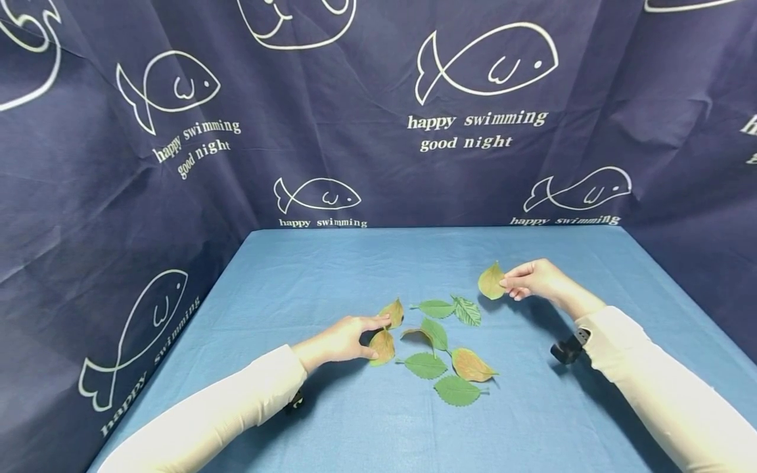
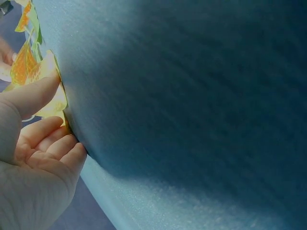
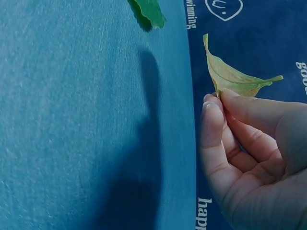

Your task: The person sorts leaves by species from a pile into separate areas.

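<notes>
In the head view my right hand (image 1: 535, 279) pinches a yellow-green leaf (image 1: 490, 281) between thumb and fingertips, held up above the table. The right wrist view shows this leaf (image 3: 232, 79) curved, its stalk sticking out sideways. My left hand (image 1: 345, 338) reaches over two yellow-brown leaves, thumb and index finger spread apart. Its index finger is at the upper leaf (image 1: 395, 310), its thumb at the edge of the lower leaf (image 1: 383, 345). In the left wrist view the thumb overlaps a bright yellow leaf (image 2: 53, 101); the other fingers are partly bent.
Right of my left hand lie several green leaves (image 1: 424, 365), a curled brownish leaf (image 1: 418, 334) and an orange-brown leaf (image 1: 471, 365). They rest on a blue cloth-covered table (image 1: 331, 263). Dark blue fabric (image 1: 378, 144) with white fish drawings hangs around it.
</notes>
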`<state>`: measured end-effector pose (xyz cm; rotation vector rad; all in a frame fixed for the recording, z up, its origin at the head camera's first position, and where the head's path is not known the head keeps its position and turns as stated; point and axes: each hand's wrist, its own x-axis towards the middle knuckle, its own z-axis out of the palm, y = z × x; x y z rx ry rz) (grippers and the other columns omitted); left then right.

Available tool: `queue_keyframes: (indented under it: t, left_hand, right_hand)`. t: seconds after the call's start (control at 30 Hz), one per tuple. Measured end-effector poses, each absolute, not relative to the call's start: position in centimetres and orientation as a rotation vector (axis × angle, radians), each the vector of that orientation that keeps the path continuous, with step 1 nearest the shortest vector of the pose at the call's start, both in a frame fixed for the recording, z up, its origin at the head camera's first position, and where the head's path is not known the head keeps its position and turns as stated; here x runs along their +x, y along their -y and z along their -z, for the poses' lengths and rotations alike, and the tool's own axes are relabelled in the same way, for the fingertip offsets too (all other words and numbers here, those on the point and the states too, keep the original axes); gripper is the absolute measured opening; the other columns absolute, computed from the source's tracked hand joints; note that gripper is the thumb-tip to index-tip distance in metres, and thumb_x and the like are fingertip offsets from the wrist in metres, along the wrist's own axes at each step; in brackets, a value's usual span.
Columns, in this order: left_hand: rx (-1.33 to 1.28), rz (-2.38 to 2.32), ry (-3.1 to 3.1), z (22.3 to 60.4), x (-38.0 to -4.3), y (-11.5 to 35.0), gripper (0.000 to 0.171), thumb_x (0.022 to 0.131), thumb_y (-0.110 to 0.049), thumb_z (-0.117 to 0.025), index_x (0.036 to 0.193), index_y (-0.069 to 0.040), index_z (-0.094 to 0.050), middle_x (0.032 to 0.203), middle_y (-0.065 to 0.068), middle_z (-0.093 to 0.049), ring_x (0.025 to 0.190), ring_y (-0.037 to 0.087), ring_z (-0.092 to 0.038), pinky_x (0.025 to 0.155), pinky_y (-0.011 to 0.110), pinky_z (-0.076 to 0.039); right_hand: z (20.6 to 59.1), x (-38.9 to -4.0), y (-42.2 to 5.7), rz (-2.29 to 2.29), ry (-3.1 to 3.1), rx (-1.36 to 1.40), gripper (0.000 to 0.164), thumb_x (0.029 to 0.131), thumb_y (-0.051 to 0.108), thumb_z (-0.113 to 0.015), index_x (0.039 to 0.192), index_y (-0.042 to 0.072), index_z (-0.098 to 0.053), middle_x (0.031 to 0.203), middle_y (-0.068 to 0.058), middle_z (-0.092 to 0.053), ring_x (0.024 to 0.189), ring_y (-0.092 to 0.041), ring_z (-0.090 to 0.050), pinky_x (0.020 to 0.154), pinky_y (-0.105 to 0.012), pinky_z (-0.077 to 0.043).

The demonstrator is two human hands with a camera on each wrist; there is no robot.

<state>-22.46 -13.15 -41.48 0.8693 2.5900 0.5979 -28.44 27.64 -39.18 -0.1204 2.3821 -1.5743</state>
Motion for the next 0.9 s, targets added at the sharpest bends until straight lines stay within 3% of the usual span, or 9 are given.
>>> queue_keyframes:
  t: [0.9]
  left_hand:
    - [0.857,-0.659,-2.625,41.6,-21.9,13.1,0.068,0.085,-0.015,-0.074,0.146,-0.014,-0.045,0.152,0.004,-0.042,0.14,0.027,-0.038,0.112,0.046,-0.038]
  right_hand:
    - [39.6,-29.9,-28.8,1.526,-2.405,-0.023,0.04,0.092,0.009,-0.065,0.118,-0.02,-0.055,0.074,0.001,-0.071,0.064,-0.006,-0.065,0.067,-0.025,-0.059]
